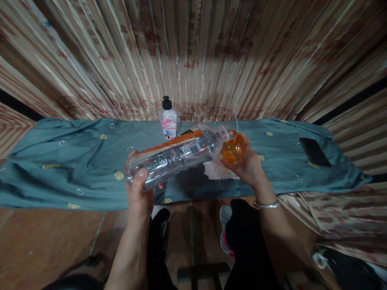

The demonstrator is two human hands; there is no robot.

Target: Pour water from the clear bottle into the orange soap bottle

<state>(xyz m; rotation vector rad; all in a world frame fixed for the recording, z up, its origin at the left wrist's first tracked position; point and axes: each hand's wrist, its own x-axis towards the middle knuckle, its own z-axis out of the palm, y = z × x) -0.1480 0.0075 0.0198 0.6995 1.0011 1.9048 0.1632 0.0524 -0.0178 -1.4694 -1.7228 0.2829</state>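
Note:
My left hand (139, 186) grips the base of a clear plastic water bottle (175, 157), tipped almost flat with its neck pointing right. The bottle's mouth meets the top of a small round orange container (233, 150), which my right hand (247, 163) cups from below and the side. A silver bangle (266, 205) circles my right wrist. Both hands are held over the front edge of a table covered with a teal cloth (75, 161). A white crumpled cloth (216, 171) lies on the teal cloth just under the orange container.
A small clear bottle with a black cap and pink label (168, 120) stands at the table's back, against a striped curtain (193, 52). A dark phone (315, 152) lies at the table's right end. My legs and shoes (225, 217) show on the tiled floor below.

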